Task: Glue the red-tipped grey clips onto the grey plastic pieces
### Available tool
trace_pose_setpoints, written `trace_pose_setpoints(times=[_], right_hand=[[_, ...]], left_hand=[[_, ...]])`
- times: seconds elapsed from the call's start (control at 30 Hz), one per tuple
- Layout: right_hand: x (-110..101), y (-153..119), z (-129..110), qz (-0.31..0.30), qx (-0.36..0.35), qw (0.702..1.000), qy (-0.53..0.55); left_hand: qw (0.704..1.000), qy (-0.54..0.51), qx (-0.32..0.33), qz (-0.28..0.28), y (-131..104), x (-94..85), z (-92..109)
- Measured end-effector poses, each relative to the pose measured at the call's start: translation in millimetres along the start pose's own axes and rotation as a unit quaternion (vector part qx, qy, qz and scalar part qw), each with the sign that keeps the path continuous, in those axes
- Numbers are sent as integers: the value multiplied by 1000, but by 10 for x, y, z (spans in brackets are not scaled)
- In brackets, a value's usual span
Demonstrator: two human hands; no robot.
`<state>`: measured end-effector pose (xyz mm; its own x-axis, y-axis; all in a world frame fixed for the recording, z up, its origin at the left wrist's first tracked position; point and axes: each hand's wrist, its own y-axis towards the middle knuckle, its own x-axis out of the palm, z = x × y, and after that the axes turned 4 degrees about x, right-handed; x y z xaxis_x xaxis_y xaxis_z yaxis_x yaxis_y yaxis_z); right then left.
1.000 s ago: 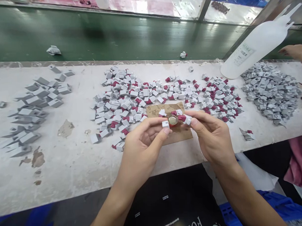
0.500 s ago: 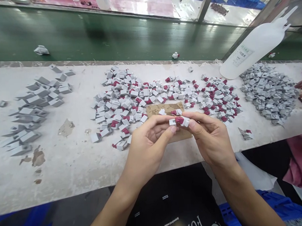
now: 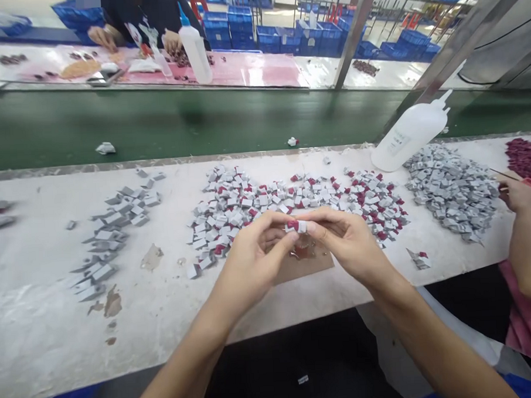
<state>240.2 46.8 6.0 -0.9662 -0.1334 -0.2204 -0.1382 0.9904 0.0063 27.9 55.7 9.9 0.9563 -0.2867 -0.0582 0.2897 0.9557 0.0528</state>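
My left hand [image 3: 252, 252] and my right hand [image 3: 353, 242] meet in front of me, each in a thumb-and-finger pinch. Between their fingertips is a small grey-and-maroon plastic part [image 3: 296, 226], with a maroon middle and pale grey at the ends. My fingers cover some of it, so I cannot tell whether it is one piece or two pressed together. Just below lies a brown cardboard piece [image 3: 310, 267] with a wet, shiny patch on it. A large pile of grey-and-maroon parts [image 3: 226, 203] spreads behind my hands.
Grey blocks [image 3: 112, 220] lie at left. A white squeeze bottle [image 3: 406, 137] leans beside a grey parts pile [image 3: 452, 185]. At right, a co-worker's hand [image 3: 523, 196] is near maroon parts [image 3: 528, 158]. A green conveyor belt [image 3: 227, 121] runs behind; another person's hands [image 3: 104, 39] work beyond.
The view has tilted up and shifted, showing more beyond the belt. My hands stay pinched on the grey-and-maroon part, their fingertips slightly closer together. The co-worker's hand at right shows more fully.
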Motion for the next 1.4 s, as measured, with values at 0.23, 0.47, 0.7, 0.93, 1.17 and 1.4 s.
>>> trace_pose_setpoints(times=[0.23,0.47,0.7,0.93,1.17,1.4], right_hand=[[-262,1962,63,75,27,963,-256],[-132,3102,318,18,52,961,-270],[-323,2737,240,14,44,996,-73],[-278,1838,-64,25,25,984,173],[14,856,-260,83,-6,977,196],[-82,-275,-256,-1,-8,999,-41]], left_hand=[[967,217,-36,127,1562,-653,5],[952,256,-91,140,2759,-1005,-425],[952,272,-104,94,2982,-966,-639],[970,227,34,78,2249,-750,-44],[990,55,124,-29,859,-266,263],[995,-3,-16,-103,-212,-81,194]])
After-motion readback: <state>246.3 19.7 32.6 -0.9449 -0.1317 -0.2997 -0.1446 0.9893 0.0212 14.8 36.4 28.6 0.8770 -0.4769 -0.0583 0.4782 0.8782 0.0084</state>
